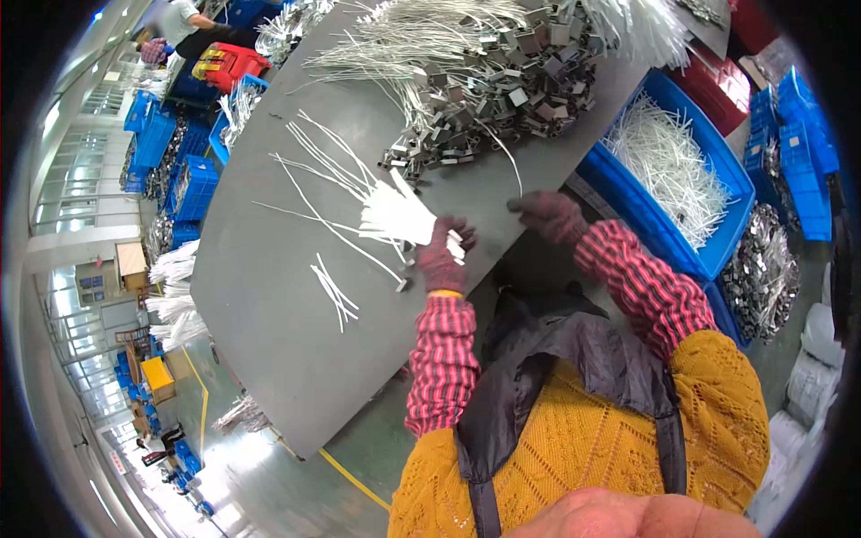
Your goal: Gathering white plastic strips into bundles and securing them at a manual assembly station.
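Near the front edge of the grey table, my left hand (444, 255) in a dark red glove is closed around a bundle of white sleeves (395, 211). Thin white wires fan out from the bundle's far end, and one ends in a small metal piece (403, 285). To the right, my gloved right hand (552, 216) has its fingers pinched together at the end of a single white wire (508, 154). That wire curves up toward a heap of small square metal parts (511, 94) with white wires attached. Short loose white strips (335, 294) lie left of the bundle.
A blue bin (735, 202) of cut white strips stands against the table's right side, with a pile of metal parts (760, 273) beyond it. Blue crates (193, 188) and white bundles (175, 296) stand at left. Another person (184, 27) is at the far left.
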A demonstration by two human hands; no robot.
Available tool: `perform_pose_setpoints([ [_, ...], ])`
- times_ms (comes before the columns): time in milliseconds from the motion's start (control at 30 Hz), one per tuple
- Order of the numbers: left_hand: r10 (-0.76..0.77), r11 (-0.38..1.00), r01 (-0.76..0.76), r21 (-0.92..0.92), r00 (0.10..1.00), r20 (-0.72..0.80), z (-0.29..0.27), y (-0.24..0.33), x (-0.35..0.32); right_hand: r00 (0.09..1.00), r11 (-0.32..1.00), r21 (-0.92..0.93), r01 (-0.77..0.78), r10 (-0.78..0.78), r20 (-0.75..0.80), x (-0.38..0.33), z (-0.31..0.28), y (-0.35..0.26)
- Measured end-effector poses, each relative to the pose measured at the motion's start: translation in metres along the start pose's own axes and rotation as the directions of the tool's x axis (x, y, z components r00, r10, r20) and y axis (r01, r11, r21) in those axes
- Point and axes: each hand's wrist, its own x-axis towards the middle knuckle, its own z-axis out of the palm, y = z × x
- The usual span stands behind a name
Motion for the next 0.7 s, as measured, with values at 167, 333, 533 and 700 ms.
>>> perform_pose_setpoints([
  [167,-0.126,0.992,0.126,0.017,0.992,0.018,0.107,-0.074,-0.011,0.979,0.865,0.487,-0.124,0.028,0.2,-0.108,-0.023,-0.037],
  [333,-0.244,0.939,0.236,-0.251,0.97,0.0,0.149,-0.075,-0.025,0.911,0.78,0.487,-0.394,0.401,0.094,-0.239,-0.106,0.008],
  [533,-0.093,0.93,0.135,-0.342,0.986,0.136,0.147,-0.097,-0.019,0.628,0.697,0.343,-0.63,0.717,-0.302,-0.421,-0.169,0.195],
  [700,-0.007,0.942,0.013,-0.335,1.0,0.019,0.14,-0.073,-0.013,0.539,0.669,0.377,-0.641,0.741,-0.4,-0.488,-0.189,0.238],
])
